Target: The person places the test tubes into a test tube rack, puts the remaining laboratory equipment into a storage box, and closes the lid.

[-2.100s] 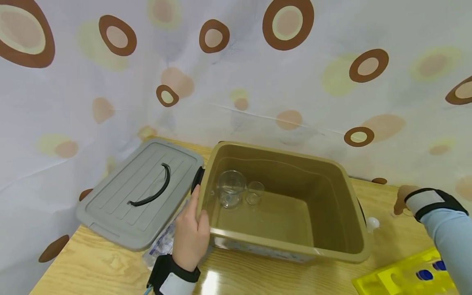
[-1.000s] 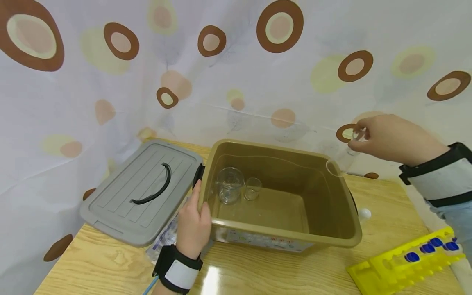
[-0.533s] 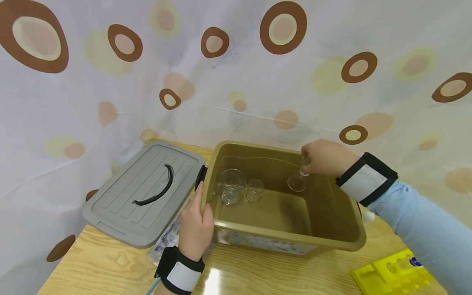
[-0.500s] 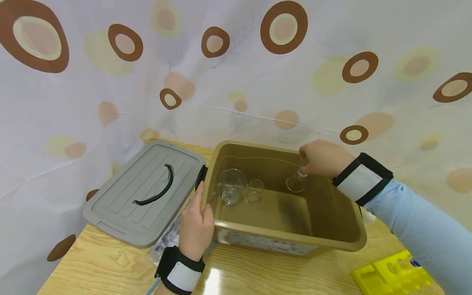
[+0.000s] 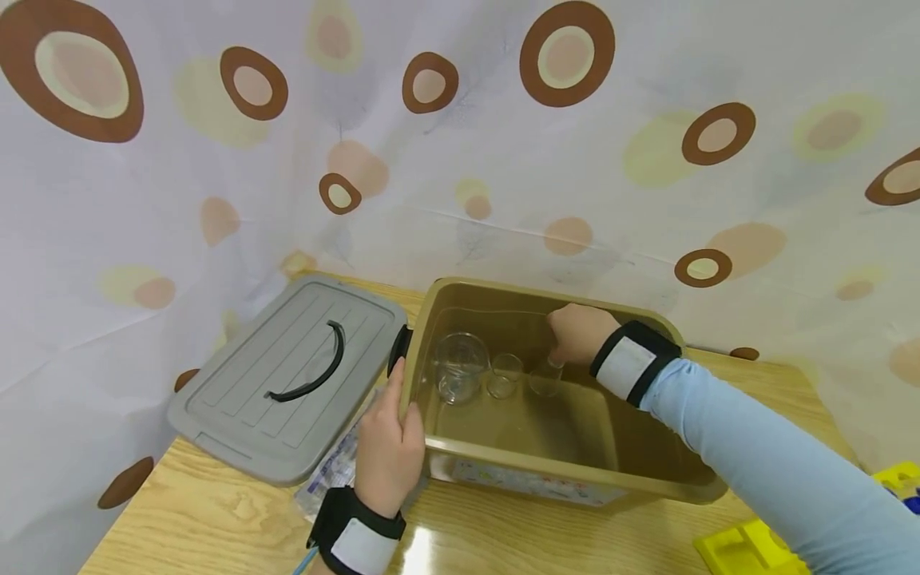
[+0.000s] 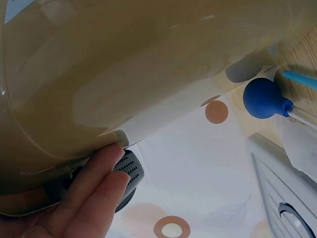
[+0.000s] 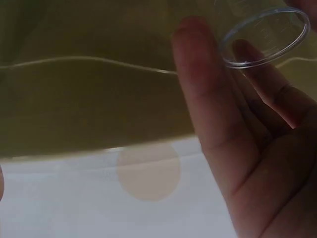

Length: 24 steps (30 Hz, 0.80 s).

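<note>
A brown plastic storage tub (image 5: 654,407) stands on the wooden table. My left hand (image 5: 390,451) grips its left rim, thumb on the inner side; in the left wrist view the fingers (image 6: 96,198) lie outside, beside the dark perforated latch (image 6: 130,171). My right hand (image 5: 582,334) reaches into the tub and pinches the top of a clear graduated vessel (image 5: 546,382), low near the tub floor. Its round rim (image 7: 233,65) shows between my fingers in the right wrist view. A larger clear beaker (image 5: 460,359) and a smaller one (image 5: 505,371) stand to its left.
The grey lid (image 5: 287,375) with a black handle lies left of the tub. Near my left hand are a plastic packet (image 5: 327,479) and a blue rubber bulb (image 6: 262,98). A yellow rack (image 5: 747,549) stands at the right, partly behind my sleeve. A patterned curtain (image 5: 489,136) closes the back.
My right hand has lifted the graduated vessel from the table at the right, carried it left over the tub's rim and lowered it inside. My left hand has stayed on the rim.
</note>
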### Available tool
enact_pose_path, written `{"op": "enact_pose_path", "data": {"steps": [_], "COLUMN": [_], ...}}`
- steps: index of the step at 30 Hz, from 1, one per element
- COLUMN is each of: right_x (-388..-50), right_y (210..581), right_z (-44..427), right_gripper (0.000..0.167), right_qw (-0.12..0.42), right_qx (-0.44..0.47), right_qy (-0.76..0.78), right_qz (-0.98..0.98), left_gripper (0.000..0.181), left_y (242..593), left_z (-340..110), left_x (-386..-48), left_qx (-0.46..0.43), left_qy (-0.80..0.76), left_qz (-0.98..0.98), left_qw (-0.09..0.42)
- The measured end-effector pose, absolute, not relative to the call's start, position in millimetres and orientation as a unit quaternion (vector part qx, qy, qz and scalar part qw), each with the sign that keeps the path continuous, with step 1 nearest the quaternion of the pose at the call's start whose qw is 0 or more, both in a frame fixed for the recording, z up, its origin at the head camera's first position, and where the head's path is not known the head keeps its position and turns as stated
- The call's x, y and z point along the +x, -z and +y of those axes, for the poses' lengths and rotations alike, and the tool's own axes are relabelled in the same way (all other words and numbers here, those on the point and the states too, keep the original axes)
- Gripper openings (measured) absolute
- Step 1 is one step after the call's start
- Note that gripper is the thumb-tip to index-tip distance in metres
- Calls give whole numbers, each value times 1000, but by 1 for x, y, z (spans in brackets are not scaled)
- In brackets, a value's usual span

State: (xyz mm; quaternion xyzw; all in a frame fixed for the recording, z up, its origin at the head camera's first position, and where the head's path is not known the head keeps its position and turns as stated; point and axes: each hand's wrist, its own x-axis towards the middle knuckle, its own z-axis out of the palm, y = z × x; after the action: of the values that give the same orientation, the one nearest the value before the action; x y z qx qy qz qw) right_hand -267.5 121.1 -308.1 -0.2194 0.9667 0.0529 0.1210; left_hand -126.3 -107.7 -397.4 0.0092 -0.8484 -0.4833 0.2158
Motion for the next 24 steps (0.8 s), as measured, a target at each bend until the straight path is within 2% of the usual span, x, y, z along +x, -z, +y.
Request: {"op": "enact_pose_path", "data": {"steps": [9, 17, 24], "right_x": [-266, -270, -270], "right_y": [320, 343, 350], "right_z": [120, 126, 130], "right_gripper": [16, 29, 22], "right_qw": [125, 129, 120], "right_qx": [-205, -211, -210], "right_qy": [-54, -63, -69], "right_qz": [969, 967, 968], "left_gripper": [52, 51, 52], "left_y": [399, 400, 400], "left_z": [-105, -102, -101], "left_x": [-125, -123, -122], "left_qx": [-4, -7, -9], "left_qy": [489, 489, 491], "left_qz": [-845, -841, -840], "left_qw": [218, 231, 231]}}
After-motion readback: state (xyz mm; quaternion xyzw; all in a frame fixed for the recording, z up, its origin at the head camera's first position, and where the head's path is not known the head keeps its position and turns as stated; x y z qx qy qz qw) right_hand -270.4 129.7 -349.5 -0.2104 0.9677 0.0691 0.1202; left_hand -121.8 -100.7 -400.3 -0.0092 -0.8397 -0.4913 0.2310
